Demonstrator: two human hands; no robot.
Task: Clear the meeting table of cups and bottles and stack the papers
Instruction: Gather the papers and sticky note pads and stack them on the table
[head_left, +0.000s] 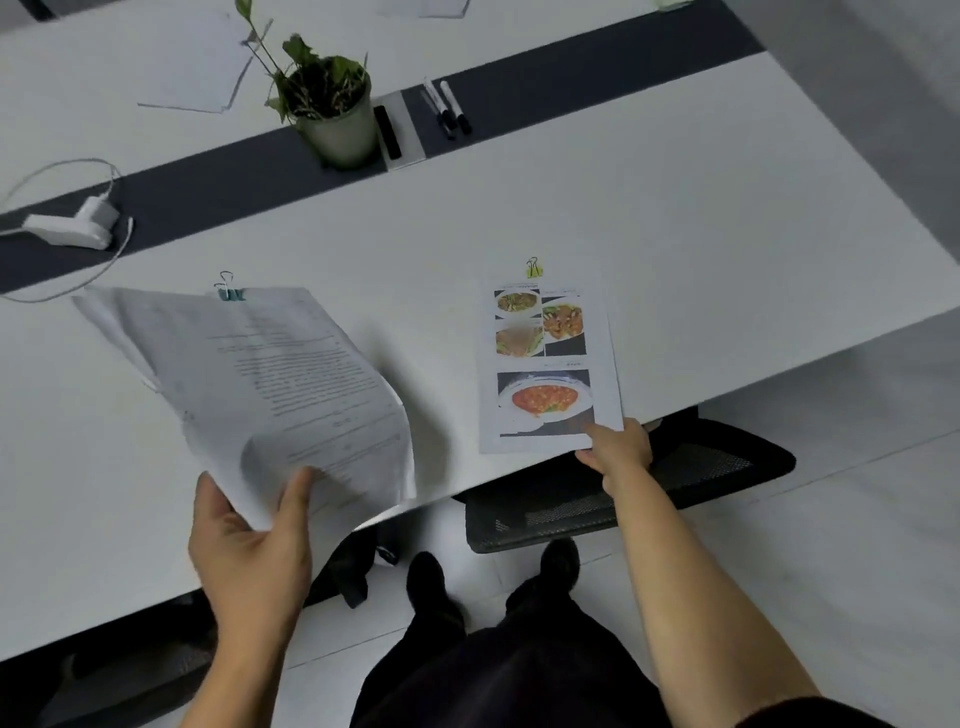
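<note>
- Head view: the left hand (249, 540) grips the near corner of a bundle of white printed text sheets held by a teal binder clip (270, 374), lifted and curling above the white tabletop (675, 218).
- The right hand (618, 449) pinches the near edge of a second bundle, white sheets printed with colour food photographs under a yellow binder clip (548, 364), which lies flat at the tabletop's near edge.
- No cups or bottles show in this stretch, so that part looks done here, as far as the view reaches.
- Stacking seems under way: the two bundles are well apart, not yet joined.
- Loose white sheets (192, 67) lie beyond the grey-potted green plant (332, 114), uncollected.
- Black-capped white marker pens (447, 109) rest on the dark centre strip.
</note>
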